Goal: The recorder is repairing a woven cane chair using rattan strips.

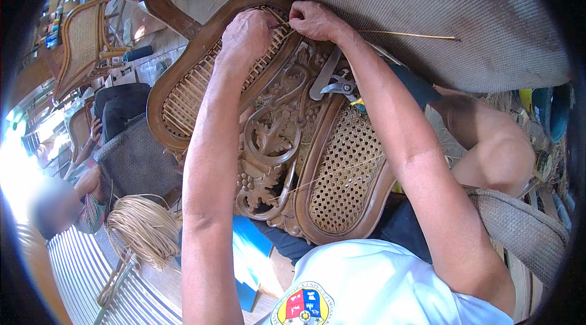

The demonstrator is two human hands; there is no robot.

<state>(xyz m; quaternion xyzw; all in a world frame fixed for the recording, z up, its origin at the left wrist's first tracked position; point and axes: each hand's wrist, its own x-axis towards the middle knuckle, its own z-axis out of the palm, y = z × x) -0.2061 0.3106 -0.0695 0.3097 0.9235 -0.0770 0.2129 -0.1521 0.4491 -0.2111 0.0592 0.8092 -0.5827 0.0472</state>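
Note:
Across my lap lies a carved wooden chair back [268, 136] with cane panels on both sides of its leaf-and-scroll carving. My left hand [247, 35] is closed over the top of the open-strand cane panel [192, 96], its fingers curled round something dark that I cannot make out. Close beside it, at the frame's upper edge, my right hand [314, 20] pinches a thin cane strand [409, 34], whose free end reaches out to the right. The other panel [345, 172] carries a finished weave with small holes. Metal cutters [342, 86] rest on the carving beneath my right forearm.
A large woven chair surface [427, 14] fills the upper right. A coil of cane [143, 227] sits at lower left, near another person's arm [88, 184]. Another cane-panelled chair [82, 38] stands at far left. A flat metal blade [325, 75] lies by the cutters.

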